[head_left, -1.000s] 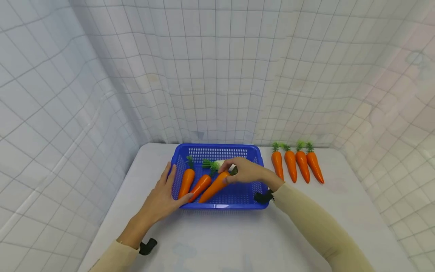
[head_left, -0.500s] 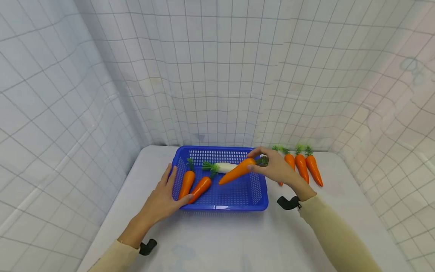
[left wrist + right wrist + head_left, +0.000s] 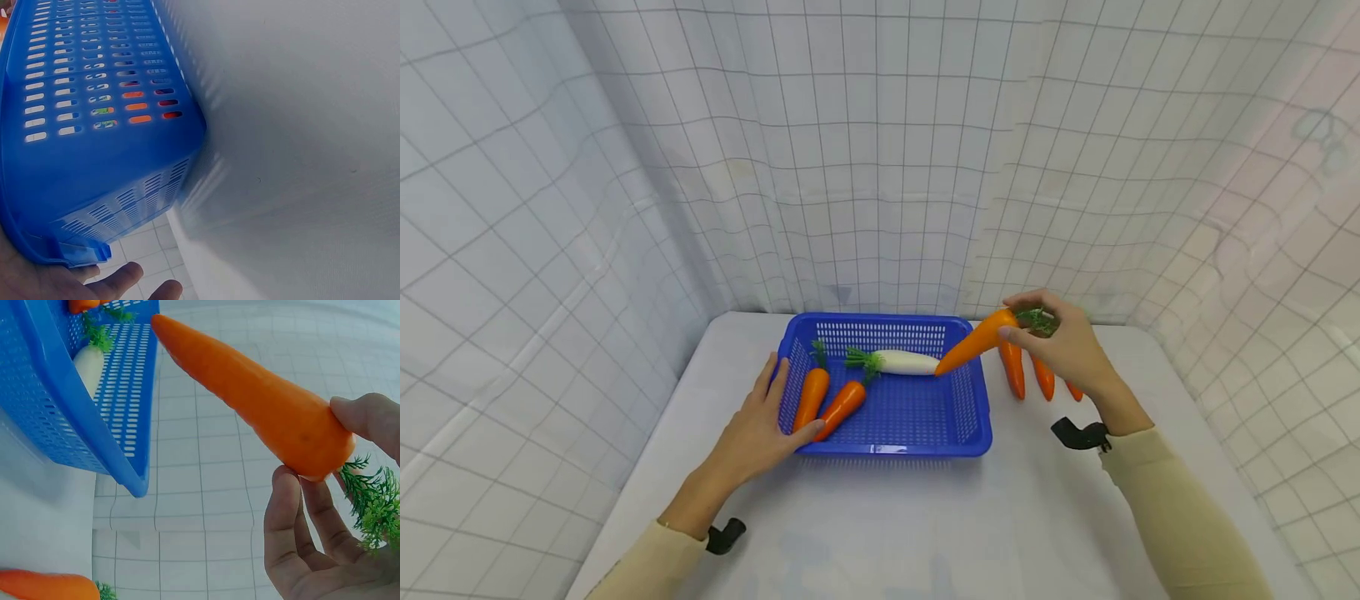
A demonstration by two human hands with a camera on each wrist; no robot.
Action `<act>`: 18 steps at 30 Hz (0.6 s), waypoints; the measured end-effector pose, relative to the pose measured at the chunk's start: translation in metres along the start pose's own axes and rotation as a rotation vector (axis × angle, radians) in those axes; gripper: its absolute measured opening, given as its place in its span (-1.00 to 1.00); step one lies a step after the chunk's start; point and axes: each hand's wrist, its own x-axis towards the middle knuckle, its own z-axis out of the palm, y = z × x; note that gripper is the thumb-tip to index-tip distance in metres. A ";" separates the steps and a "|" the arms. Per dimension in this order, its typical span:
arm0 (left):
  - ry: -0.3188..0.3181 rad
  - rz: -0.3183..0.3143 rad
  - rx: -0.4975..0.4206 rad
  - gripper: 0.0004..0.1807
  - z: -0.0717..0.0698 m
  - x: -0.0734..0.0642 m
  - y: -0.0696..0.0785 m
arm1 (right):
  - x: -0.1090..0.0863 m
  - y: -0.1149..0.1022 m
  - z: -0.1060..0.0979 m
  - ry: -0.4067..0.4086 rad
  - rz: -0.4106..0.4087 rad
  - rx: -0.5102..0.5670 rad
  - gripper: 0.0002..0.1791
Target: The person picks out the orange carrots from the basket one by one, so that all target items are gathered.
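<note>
Nearest me, the bare white desk ran under my cream sleeve. My left hand rested, fingers straight and spread, at the left end of a rectangular blue plastic basket with slotted walls, its thumb over the near rim.

Inside, close by that thumb, lay two glossy orange vegetables with green tops: a fatter carrot against the left wall and a slimmer carrot beside it. Beyond them, towards the back, a tapered white radish with green leaves lay lengthwise.

Off to the right, my right hand pinched a large, smooth orange carrot with a feathery green top between thumb and fingers at its thick end. I held it raised and tilted across the basket's right rim, tip down towards the radish; I couldn't tell if it touched the rim.

Below and past that hand, a row of reddish-orange carrots lay on the desk, three showing, partly covered. I judged the sorting partway along: some carrots outside, one between places, two plus the radish left inside. Farthest off hung white grid-patterned sheeting.
</note>
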 end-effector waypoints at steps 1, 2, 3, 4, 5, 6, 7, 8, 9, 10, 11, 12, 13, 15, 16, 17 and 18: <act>0.001 0.000 -0.002 0.40 0.000 0.000 0.000 | -0.001 -0.001 -0.003 0.014 0.004 0.000 -0.49; 0.001 0.001 -0.005 0.40 0.000 0.000 0.000 | -0.001 0.000 -0.006 0.028 0.008 0.003 -0.47; 0.002 0.001 -0.007 0.40 0.000 0.000 0.000 | -0.002 0.000 -0.008 0.039 0.017 0.008 -0.44; 0.004 0.003 -0.009 0.39 0.000 0.000 0.000 | -0.002 0.001 -0.011 0.050 0.027 0.026 -0.42; 0.005 0.004 -0.012 0.39 0.000 -0.001 0.000 | -0.003 0.002 -0.013 0.062 0.036 0.036 -0.40; 0.007 0.004 -0.014 0.39 0.000 -0.001 0.000 | -0.003 0.003 -0.015 0.071 0.042 0.047 -0.39; 0.010 0.005 -0.014 0.39 0.000 -0.001 0.000 | -0.003 0.005 -0.016 0.082 0.045 0.053 -0.38; 0.011 0.006 -0.015 0.39 0.000 -0.001 0.000 | -0.004 0.007 -0.018 0.090 0.049 0.062 -0.37; 0.012 0.006 -0.016 0.39 0.000 -0.001 0.000 | -0.004 0.009 -0.019 0.098 0.049 0.065 -0.36; 0.013 0.007 -0.016 0.39 0.001 -0.001 0.000 | -0.004 0.011 -0.021 0.106 0.045 0.064 -0.36; 0.013 0.007 -0.017 0.39 0.001 -0.001 0.000 | -0.004 0.013 -0.022 0.112 0.041 0.057 -0.36; 0.014 0.007 -0.018 0.39 0.001 -0.001 0.000 | -0.005 0.015 -0.024 0.115 0.039 0.056 -0.35; 0.015 0.008 -0.018 0.39 0.001 -0.001 0.000 | -0.005 0.017 -0.025 0.116 0.043 0.056 -0.35; 0.015 0.008 -0.018 0.39 0.001 -0.001 0.000 | -0.007 0.021 -0.028 0.115 0.059 0.057 -0.33; 0.015 0.008 -0.018 0.39 0.001 -0.001 0.000 | -0.008 0.022 -0.030 0.113 0.072 0.061 -0.33; 0.015 0.007 -0.018 0.39 0.001 -0.001 0.000 | -0.008 0.024 -0.032 0.108 0.085 0.069 -0.32; 0.015 0.007 -0.017 0.39 0.001 -0.001 0.000 | -0.009 0.026 -0.033 0.104 0.099 0.076 -0.31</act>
